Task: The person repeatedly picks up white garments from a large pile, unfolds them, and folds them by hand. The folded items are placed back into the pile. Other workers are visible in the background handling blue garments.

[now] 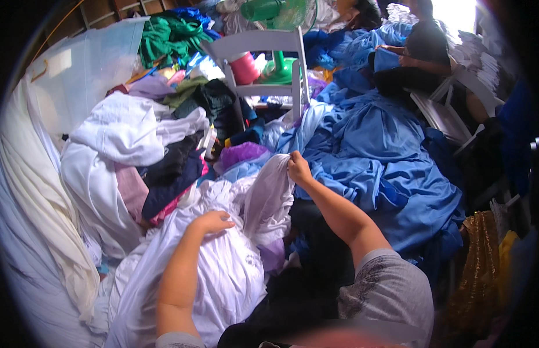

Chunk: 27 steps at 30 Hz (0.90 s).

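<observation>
A large white cloth (pixel 223 272) lies bunched in front of me, running from the lower edge up to the middle. My right hand (pixel 298 167) is closed on a gathered edge of white cloth and holds it raised, so that part hangs down in folds. On the left, my left hand (pixel 214 221) rests on top of the white cloth, fingers stretched and a little apart. Just right of my right hand spreads a big heap of blue cloth (pixel 374 145). A purple bundle (pixel 243 153) sits beyond the white cloth.
A white folding chair (pixel 263 43) stands ahead, with a red spool (pixel 244 68) and a green fan (pixel 278 72) by it. Heaped white fabric (pixel 115 130) lies left, beside a translucent bin (pixel 86 64). Another person (pixel 420 52) sits far right, holding blue cloth, near a tipped white chair (pixel 446 116).
</observation>
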{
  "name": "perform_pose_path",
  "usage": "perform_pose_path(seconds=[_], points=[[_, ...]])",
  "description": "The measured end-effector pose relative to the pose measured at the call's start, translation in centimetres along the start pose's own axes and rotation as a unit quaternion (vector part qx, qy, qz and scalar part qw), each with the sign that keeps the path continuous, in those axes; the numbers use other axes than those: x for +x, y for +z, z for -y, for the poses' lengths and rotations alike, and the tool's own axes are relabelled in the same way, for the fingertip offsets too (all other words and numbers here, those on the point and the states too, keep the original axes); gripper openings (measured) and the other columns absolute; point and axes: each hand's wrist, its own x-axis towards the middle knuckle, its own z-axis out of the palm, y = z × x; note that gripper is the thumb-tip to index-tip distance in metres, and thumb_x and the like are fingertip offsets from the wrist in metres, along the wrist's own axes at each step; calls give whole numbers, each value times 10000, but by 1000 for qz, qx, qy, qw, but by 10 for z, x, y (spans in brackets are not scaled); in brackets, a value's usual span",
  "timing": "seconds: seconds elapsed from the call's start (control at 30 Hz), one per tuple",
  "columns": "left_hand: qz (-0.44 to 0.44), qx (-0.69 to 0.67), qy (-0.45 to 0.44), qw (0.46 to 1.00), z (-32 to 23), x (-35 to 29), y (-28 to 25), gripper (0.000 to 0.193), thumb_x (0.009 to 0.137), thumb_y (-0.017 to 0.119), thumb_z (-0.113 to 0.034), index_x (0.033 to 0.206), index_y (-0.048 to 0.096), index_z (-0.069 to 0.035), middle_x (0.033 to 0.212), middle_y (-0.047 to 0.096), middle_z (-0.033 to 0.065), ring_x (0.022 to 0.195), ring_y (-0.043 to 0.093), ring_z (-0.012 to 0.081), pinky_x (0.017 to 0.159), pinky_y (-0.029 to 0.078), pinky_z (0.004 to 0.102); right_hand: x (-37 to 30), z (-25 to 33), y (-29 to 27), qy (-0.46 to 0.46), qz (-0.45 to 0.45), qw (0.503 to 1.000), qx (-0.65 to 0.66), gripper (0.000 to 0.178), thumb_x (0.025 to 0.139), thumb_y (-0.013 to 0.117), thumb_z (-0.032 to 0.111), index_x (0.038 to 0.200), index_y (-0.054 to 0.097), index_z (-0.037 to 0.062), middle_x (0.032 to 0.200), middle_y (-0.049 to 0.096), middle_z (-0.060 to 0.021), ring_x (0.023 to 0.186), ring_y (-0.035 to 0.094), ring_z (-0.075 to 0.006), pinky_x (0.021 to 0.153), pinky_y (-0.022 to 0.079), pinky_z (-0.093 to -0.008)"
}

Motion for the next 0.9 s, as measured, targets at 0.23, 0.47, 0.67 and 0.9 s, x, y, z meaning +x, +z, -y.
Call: perform_pose_path(seconds=[0.23,0.47,0.67,0.9], points=[[-38,-460,46,886,-18,41,16,504,913,601,-217,1359,444,-43,1084,631,99,994,609,227,874,478,342,-53,86,-22,-79,375,849,364,361,758,482,260,921,616,-32,852,590,-80,867,577,-153,767,455,-276],[-204,-632,142,734,-13,34,67,564,901,610,-236,1387,393,-49,1222,531,116,1110,531,238,963,417,367,-122,111,16,-102,680,695,209,171,764,658,80,886,624,-36,954,648,-134,1024,578,-218,903,432,-341],[-387,-507,269,721,-6,43,71,618,891,618,-252,1411,349,-53,1340,445,131,1209,465,247,1040,365,389,-95,90,14,177,618,718,266,380,876,621,388,1060,606,56,907,664,-101,773,666,-197,678,554,-344],[-85,-346,447,820,-87,-23,63,854,716,783,-221,1439,363,-49,1466,352,166,1360,324,263,1120,235,364,-70,87,14,255,450,704,486,499,908,547,453,1234,544,75,1139,614,-95,1030,599,-204,865,494,-362]])
